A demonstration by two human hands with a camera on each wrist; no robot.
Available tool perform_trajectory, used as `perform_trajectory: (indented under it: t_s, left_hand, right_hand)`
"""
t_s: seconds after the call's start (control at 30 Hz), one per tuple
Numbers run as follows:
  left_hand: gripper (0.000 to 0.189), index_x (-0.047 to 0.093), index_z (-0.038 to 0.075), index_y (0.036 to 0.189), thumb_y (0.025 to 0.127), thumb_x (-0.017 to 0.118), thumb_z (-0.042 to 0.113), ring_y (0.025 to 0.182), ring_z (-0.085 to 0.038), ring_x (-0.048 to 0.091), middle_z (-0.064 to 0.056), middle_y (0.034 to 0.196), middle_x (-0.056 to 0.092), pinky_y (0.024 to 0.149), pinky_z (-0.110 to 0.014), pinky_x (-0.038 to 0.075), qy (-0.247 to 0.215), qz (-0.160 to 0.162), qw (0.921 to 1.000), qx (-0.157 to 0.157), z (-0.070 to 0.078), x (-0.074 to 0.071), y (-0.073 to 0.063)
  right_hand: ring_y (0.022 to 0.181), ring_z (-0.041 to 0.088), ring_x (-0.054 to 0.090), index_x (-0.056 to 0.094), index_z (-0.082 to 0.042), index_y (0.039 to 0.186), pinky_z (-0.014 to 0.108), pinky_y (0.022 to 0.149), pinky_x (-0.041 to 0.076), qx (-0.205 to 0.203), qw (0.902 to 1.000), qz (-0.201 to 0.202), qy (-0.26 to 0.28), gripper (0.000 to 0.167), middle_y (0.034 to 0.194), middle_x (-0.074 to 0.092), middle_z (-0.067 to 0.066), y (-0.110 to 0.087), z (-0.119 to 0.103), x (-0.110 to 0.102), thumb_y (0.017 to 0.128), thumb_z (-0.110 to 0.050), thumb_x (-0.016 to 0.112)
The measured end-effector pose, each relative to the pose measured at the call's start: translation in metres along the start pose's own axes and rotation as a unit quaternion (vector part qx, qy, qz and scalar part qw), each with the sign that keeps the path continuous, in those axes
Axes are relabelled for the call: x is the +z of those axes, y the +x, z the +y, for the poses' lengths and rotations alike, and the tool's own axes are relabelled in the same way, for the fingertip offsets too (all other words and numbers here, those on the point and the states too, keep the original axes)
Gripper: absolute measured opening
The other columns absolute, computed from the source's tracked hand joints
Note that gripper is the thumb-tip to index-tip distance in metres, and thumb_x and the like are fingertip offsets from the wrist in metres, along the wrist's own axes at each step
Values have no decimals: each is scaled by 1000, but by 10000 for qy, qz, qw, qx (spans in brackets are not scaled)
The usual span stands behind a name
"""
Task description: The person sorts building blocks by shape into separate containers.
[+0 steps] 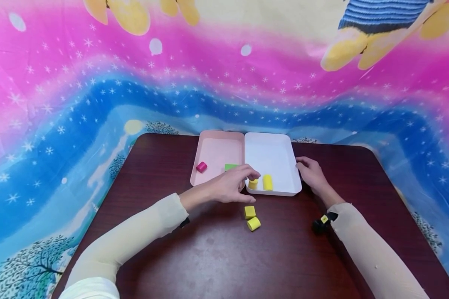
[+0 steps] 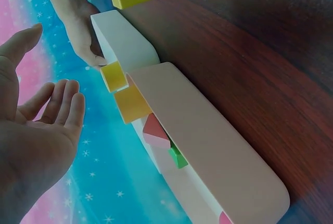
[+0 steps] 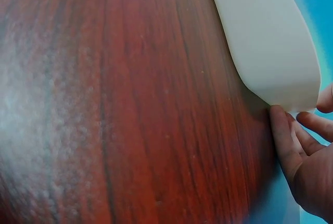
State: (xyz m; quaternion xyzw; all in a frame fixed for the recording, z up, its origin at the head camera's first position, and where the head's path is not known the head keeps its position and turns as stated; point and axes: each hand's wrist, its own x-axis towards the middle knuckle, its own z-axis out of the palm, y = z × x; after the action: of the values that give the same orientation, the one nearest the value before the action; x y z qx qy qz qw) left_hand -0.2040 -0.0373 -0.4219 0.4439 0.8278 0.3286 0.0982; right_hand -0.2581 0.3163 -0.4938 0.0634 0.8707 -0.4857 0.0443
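My left hand (image 1: 230,185) hovers over the front of the two trays, fingers loosely bent and thumb apart, holding nothing. Below it in the head view, a yellow cylinder (image 1: 267,182) and another yellow block (image 1: 252,184), partly hidden by the fingers, are in the white tray (image 1: 271,145). My right hand (image 1: 315,176) touches the white tray's right wall from outside; the right wrist view shows fingertips (image 3: 276,110) against it. In the pink tray (image 1: 222,143) are a crimson block (image 1: 201,167) and a green block (image 1: 230,167); the left wrist view also shows a red triangular block (image 2: 156,132).
A yellow cube (image 1: 250,212) and a yellow rounded block (image 1: 253,224) lie on the dark wooden table (image 1: 209,257), in front of the trays. Behind the table hangs a printed cloth (image 1: 217,95). The trays stand side by side near the table's far edge.
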Motion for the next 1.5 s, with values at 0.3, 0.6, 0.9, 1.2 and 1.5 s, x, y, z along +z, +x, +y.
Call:
perform_trajectory:
  t_s: [0.3, 0.6, 0.9, 1.2, 1.5]
  left_hand:
    - [67, 58, 4, 143, 89, 87, 31, 110, -29, 62, -12, 135, 61, 94, -40, 56, -158, -8, 9999, 60, -2, 2, -5]
    - [66, 57, 1, 143, 90, 87, 29, 125, -29, 58, -14, 135, 60, 100, -40, 56, -355, -167, 9992, 3, -5, 12, -9]
    - [62, 59, 3, 141, 91, 85, 29, 124, -24, 60, -8, 135, 62, 108, -25, 47, -144, -292, 9995, -23, -7, 19, -14]
    - [64, 59, 6, 144, 90, 86, 29, 126, -21, 59, -3, 136, 61, 108, -25, 47, -167, -258, 9993, -193, -9, 26, -22]
    - [59, 59, 7, 142, 93, 84, 28, 124, -17, 60, -4, 135, 62, 108, -25, 49, -209, -478, 9984, -233, -13, 35, -25]
  right_hand:
    - [112, 36, 62, 53, -3, 151, 40, 88, 54, -12, 10000, 44, 34, 48, 140, 60, 23, 2, 2, 1, 111, -26, 43]
    - [114, 36, 62, 54, -4, 151, 43, 89, 54, -37, 9999, 94, -57, 48, 141, 60, 22, 1, 6, 3, 111, -28, 43]
    - [111, 33, 64, 54, -2, 151, 37, 86, 56, -103, 9999, 101, 6, 47, 139, 61, 23, 0, 5, 4, 111, -25, 44]
    - [114, 36, 63, 55, -1, 150, 40, 90, 54, -132, 9999, 92, 7, 46, 139, 62, 24, 1, 4, 3, 111, -23, 44]
    - [115, 37, 62, 56, -2, 149, 44, 91, 53, -83, 9998, 160, 12, 46, 138, 62, 23, 2, 4, 2, 110, -24, 45]
